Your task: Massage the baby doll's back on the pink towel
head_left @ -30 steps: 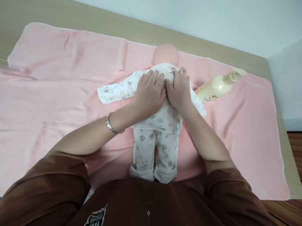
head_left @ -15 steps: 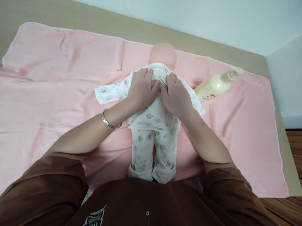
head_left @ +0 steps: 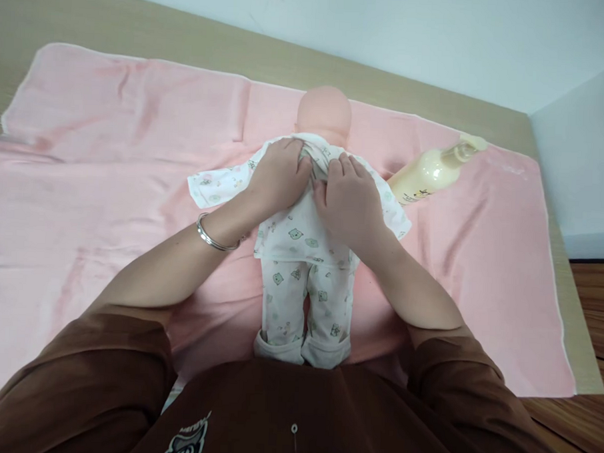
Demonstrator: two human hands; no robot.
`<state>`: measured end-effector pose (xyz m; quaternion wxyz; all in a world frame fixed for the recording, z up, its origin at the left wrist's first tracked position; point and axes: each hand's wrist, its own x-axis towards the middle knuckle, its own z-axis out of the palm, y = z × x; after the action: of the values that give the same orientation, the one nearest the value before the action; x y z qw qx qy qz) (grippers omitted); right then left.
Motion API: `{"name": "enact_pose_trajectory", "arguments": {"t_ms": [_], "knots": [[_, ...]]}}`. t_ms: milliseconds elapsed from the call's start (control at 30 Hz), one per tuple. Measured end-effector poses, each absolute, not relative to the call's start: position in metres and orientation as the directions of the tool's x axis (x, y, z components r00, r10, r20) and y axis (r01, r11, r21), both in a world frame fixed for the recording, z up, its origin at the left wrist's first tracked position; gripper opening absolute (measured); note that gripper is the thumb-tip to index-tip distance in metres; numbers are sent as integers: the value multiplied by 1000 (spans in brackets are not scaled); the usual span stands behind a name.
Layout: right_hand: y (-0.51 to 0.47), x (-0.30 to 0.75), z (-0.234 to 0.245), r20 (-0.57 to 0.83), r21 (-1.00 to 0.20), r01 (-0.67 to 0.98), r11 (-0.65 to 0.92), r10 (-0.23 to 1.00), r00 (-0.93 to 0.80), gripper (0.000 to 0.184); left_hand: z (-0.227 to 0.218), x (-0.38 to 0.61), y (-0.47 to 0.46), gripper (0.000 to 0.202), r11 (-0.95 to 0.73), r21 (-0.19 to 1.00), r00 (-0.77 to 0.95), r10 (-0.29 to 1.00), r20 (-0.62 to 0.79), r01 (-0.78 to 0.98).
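Note:
A baby doll (head_left: 324, 110) lies face down on a pink blanket, its bare head away from me. It wears a white printed shirt (head_left: 301, 240) and matching trousers (head_left: 281, 299) with turned-up cuffs. My left hand (head_left: 279, 175) rests on the left side of the doll's upper back, fingers spread over the cloth, the thumb near the middle. On the right side of the back lies my right hand (head_left: 352, 200), also with its fingers laid over the shirt and its thumb toward the spine. Between the hands the fabric is bunched into creases.
To the right of the doll, a cream pump bottle (head_left: 427, 175) leans on its side. The pink blanket (head_left: 500, 282) covers most of the wooden tabletop (head_left: 190, 38). A pale wall (head_left: 415, 38) stands behind, and brown wooden flooring (head_left: 599, 306) shows at right.
My hands have moved slightly apart and my right thumb has slid down the back. The shirt's collar has been drawn down a little, with more creases between the hands.

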<state>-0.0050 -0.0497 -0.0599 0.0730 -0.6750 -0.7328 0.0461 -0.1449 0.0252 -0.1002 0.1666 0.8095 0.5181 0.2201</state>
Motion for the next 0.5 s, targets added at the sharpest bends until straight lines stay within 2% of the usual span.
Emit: {"name": "enact_pose_trajectory", "arguments": {"t_ms": [167, 267, 500], "knots": [[-44, -1, -57, 17, -248, 967, 61, 998, -59, 52, -105, -145, 21, 42, -435, 460, 376, 900, 219, 774], [-28, 12, -62, -4, -296, 955, 39, 999, -42, 53, -99, -143, 2, 52, -469, 448, 419, 883, 211, 762], [-10, 25, -78, 67, -264, 963, 60, 997, -44, 55, -85, -138, -20, 59, -522, 451, 498, 848, 182, 724]]}}
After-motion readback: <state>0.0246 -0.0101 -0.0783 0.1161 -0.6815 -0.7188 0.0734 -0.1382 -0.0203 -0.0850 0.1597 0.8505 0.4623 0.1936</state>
